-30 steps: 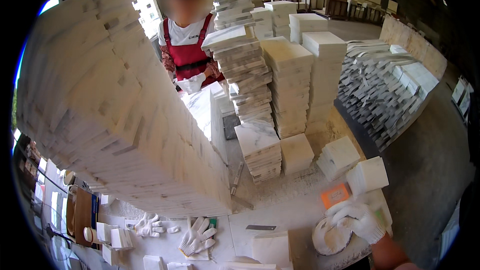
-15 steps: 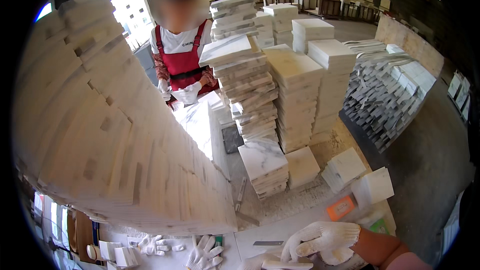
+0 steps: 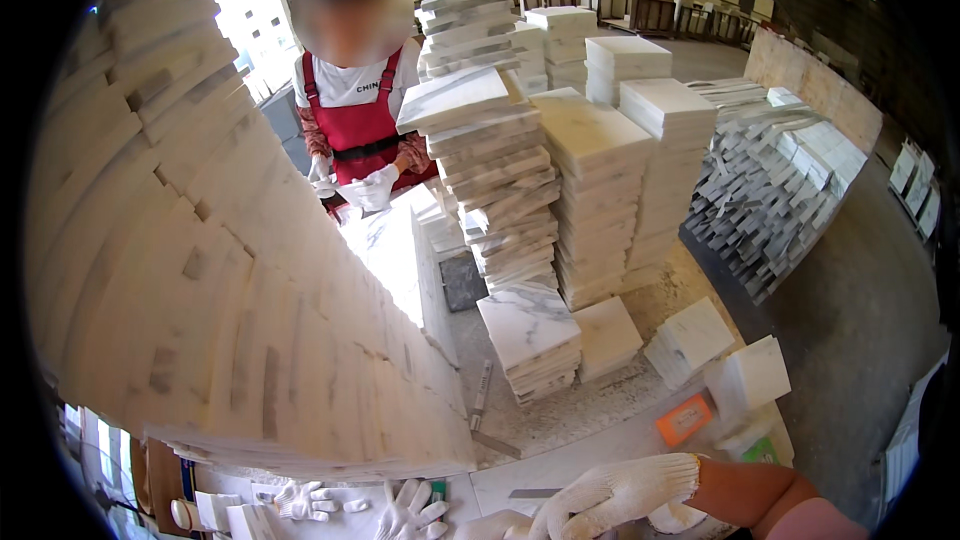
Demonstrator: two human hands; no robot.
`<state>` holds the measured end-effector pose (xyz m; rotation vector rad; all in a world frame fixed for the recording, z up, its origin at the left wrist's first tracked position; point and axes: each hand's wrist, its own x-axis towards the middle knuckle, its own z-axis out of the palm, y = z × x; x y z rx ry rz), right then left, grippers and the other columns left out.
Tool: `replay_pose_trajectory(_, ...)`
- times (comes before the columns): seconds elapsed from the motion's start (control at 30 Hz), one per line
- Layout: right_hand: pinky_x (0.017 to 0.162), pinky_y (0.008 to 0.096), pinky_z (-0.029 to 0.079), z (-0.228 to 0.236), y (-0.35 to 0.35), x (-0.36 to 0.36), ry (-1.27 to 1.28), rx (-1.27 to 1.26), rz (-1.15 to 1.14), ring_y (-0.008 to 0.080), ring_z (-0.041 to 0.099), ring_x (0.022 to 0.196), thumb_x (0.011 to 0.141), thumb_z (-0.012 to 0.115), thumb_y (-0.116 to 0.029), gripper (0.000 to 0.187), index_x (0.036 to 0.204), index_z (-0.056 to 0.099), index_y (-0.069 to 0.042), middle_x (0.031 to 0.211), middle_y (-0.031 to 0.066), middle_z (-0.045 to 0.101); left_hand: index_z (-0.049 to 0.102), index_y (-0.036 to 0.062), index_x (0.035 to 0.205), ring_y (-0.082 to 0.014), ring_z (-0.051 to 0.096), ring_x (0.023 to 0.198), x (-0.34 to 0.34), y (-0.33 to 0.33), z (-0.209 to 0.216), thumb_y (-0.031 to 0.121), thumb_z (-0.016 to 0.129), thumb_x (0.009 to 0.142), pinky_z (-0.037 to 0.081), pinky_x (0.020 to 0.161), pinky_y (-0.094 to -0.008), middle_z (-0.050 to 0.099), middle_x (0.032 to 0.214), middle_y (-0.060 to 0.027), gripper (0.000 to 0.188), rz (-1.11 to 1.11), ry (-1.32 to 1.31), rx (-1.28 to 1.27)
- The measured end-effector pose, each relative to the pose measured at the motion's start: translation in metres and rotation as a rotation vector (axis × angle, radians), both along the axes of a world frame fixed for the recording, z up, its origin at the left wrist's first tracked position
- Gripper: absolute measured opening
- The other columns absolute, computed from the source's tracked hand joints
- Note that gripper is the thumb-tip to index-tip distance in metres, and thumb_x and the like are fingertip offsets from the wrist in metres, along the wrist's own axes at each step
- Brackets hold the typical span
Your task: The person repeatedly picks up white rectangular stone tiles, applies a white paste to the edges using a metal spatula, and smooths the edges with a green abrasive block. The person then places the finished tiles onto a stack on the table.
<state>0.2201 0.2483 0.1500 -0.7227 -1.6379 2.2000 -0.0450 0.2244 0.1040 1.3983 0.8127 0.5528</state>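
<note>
Right hand: white knit glove, bare forearm entering from the lower right corner. It lies low over the pale counter, fingers stretched out and loosely together, pointing left. Whether it grips anything underneath cannot be told; nothing shows between the fingers. Just under the wrist sits a roundish white object, partly hidden, kind unclear.

Left hand: not clearly seen. A white gloved shape at the bottom edge, touching the right hand's fingertips, may belong to it; its state cannot be told.

On the counter to the left lie spare white gloves, palms flat, fingers splayed, with another pair beside them. A thin grey metal strip lies just left of the right hand. An orange block sits near the counter's right end, above the forearm.

Filling the left half of the view: a tall stack of white marble slabs, edges facing the camera, bent by the lens.

Beyond the counter, a low pile of veined marble tiles, then taller uneven tile stacks and neater ones. Loose white blocks rest on the floor to the right. Far right, rows of tiles lean on edge.

Opposite, a co-worker in a red apron, gloved hands on a marble slab.
</note>
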Motion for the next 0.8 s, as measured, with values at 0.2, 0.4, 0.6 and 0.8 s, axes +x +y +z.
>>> replay_pose_trajectory(0.2, 0.090, 0.0318, 0.052, -0.002, -0.018, 0.001, 0.001, -0.135, -0.120, 0.0161, 0.065, 0.101, 0.101, 0.066, -0.020, 0.023, 0.112, 0.074, -0.002, 0.112, 0.0074, 0.074, 0.074, -0.0006, 0.105, -0.0125, 0.067, 0.087, -0.017, -0.007, 0.006, 0.012, 0.083, 0.085, 0.053, 0.080, -0.0279, 0.075, 0.096, -0.0047, 0.026, 0.197, -0.010, -0.171)
replay_pose_trajectory(0.4, 0.089, 0.0324, 0.052, 0.010, -0.013, 0.009, 0.025, -0.051, -0.158, 0.0164, 0.065, 0.099, 0.101, 0.066, -0.021, 0.024, 0.113, 0.073, -0.001, 0.110, 0.0071, 0.074, 0.073, -0.0001, 0.106, -0.0124, 0.067, 0.088, -0.016, 0.001, 0.020, 0.013, 0.082, 0.086, 0.052, 0.079, -0.0273, 0.075, 0.096, -0.0047, 0.025, 0.191, 0.023, -0.120)
replay_pose_trajectory(0.6, 0.089, 0.0332, 0.053, 0.009, 0.003, -0.015, 0.097, -0.063, -0.158, 0.0166, 0.065, 0.100, 0.101, 0.066, -0.020, 0.023, 0.111, 0.074, -0.001, 0.108, 0.0065, 0.075, 0.075, 0.0001, 0.098, -0.0162, 0.067, 0.084, -0.020, 0.004, 0.004, 0.015, 0.084, 0.083, 0.052, 0.076, -0.0292, 0.074, 0.093, -0.0073, 0.023, 0.171, -0.057, -0.081)
replay_pose_trajectory(0.8, 0.090, 0.0343, 0.053, -0.014, -0.005, 0.006, -0.018, -0.080, -0.124, 0.0172, 0.067, 0.097, 0.099, 0.069, -0.018, 0.020, 0.106, 0.075, -0.001, 0.105, 0.0083, 0.076, 0.077, -0.0009, 0.095, -0.0200, 0.068, 0.085, -0.015, 0.017, 0.020, 0.015, 0.084, 0.081, 0.053, 0.075, -0.0317, 0.074, 0.094, -0.0099, 0.022, 0.204, 0.001, -0.093)
